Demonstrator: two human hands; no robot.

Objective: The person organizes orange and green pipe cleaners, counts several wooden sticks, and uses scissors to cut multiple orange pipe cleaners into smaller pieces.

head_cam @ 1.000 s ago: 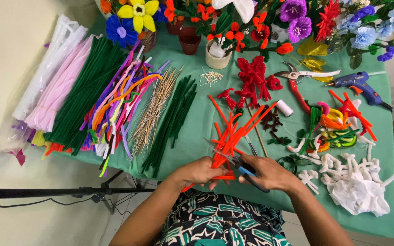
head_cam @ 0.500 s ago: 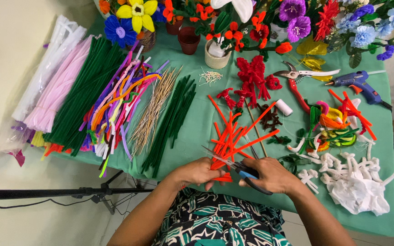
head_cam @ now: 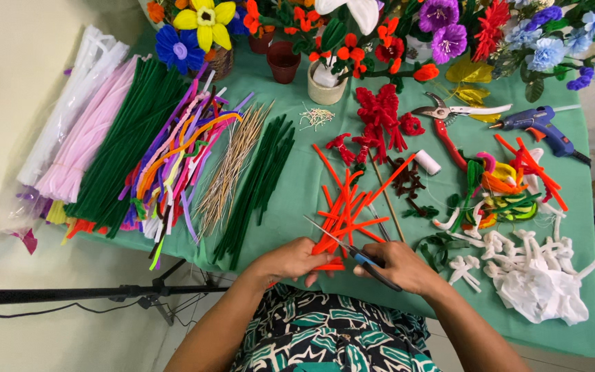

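My right hand (head_cam: 403,266) grips a pair of scissors (head_cam: 352,252) with dark handles; the blades are spread and point up-left toward a pile of orange pipe cleaners (head_cam: 347,209) on the green tablecloth. My left hand (head_cam: 293,260) is closed around the near ends of a bundle of those orange pipe cleaners, at the table's front edge. The two hands sit close together, almost touching.
Left: bundles of white, pink, dark green and mixed-colour pipe cleaners (head_cam: 173,155), wooden skewers (head_cam: 231,167). Back: pots of pipe-cleaner flowers (head_cam: 325,65), red twisted shapes (head_cam: 379,120). Right: pruning shears (head_cam: 444,114), blue glue gun (head_cam: 538,126), white pipe-cleaner pieces (head_cam: 535,272). A stand's bars cross below the table.
The scissor blades have spread wider near the orange bundle. Both hands stay in almost the same place at the front edge.
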